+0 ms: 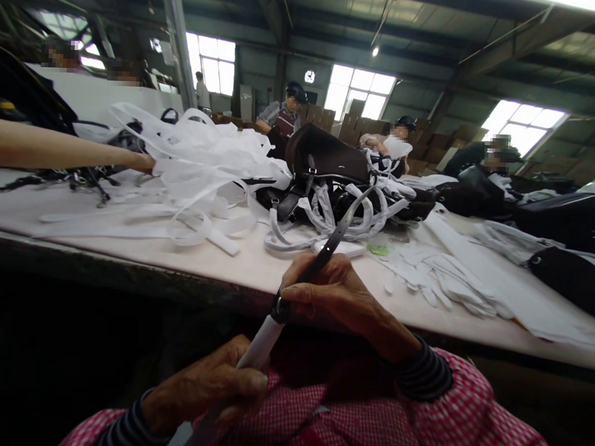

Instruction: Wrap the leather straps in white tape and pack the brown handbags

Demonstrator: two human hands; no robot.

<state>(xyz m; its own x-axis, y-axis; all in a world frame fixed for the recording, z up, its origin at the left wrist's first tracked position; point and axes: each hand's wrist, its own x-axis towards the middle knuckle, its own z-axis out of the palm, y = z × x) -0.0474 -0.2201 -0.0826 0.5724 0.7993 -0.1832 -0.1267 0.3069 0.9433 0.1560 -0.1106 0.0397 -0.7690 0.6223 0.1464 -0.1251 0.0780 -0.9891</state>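
A dark strap point(337, 232) with small holes slants up and right, and its buckle end meets a white-wrapped section lower down. My right hand point(331, 289) is closed round the dark part, the thumb just above the metal ring. Lower left, my left hand point(216, 379) grips the white wrapping point(261, 342), thumb on top. The strap's lower end runs down past my left hand over the pink checked clothing. Beyond my hands, white-wrapped handles point(322, 211) and a black bag point(324, 152) lie on the table.
The pale table point(179, 261) holds a heap of white strips point(207, 145), flat white pieces point(437, 276) and black bags at the right point(573, 278). Another person's arm point(66, 148) reaches in from the left. Several people are across the table.
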